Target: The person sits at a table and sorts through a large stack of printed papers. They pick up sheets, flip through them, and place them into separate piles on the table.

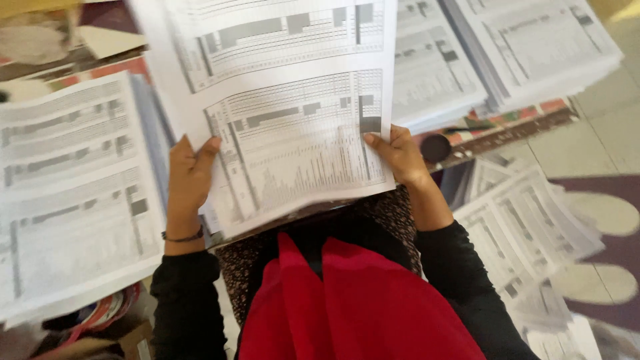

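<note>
A sheaf of printed sheets (293, 113), grey tables on white paper, is held up over the person's lap, its lower edge near the waist and its top running out of view. Both hands grip that lower edge. The left hand (189, 179) clamps the left corner, thumb lying on the face of the top sheet and fingers hidden behind it. The right hand (399, 155) pinches the right side the same way, thumb pressed flat on the print. Held at both corners like this, the sheets stay squared and taut, probably so they can be read or evened up without sagging.

Around it lie more paper of the same kind. A thick stack (73, 193) sits to the left, tilted toward the person, and two more stacks (527, 47) rest further off to the right on a patterned cloth (507, 127). A looser, fanned pile (527, 233) spreads over the floor (600, 147) at the right. A thin bracelet (183, 237) circles the left wrist, and a red scarf (360, 307) hangs down the front.
</note>
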